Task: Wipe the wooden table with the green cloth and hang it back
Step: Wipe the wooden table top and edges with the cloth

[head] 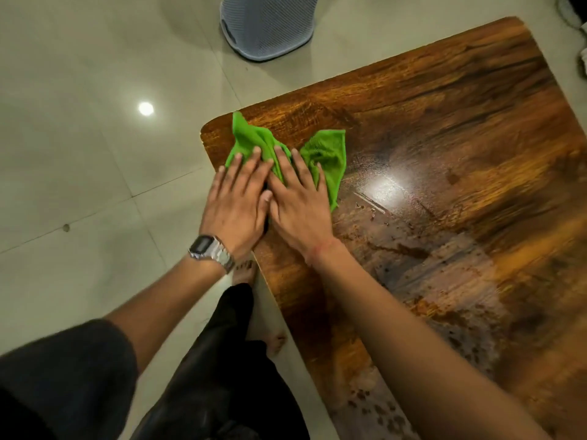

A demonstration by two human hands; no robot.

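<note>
The left hand and the right hand are laid flat side by side, fingers spread, pressed on the crumpled green cloth, nothing being gripped. The cloth, a soft woven fabric, is bunched at the rounded near-left corner of the wooden table, whose glossy grained top is streaked with wet smears. A metal-banded watch is worn on the left wrist, above pale polished floor tiles.

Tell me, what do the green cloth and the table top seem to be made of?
Green cloth: soft woven fabric, maybe microfibre; it crumples and shows fine mesh texture. Table: wood-grain surface, glossy finish reflecting a lamp; possibly laminate, not solid wood.
</note>
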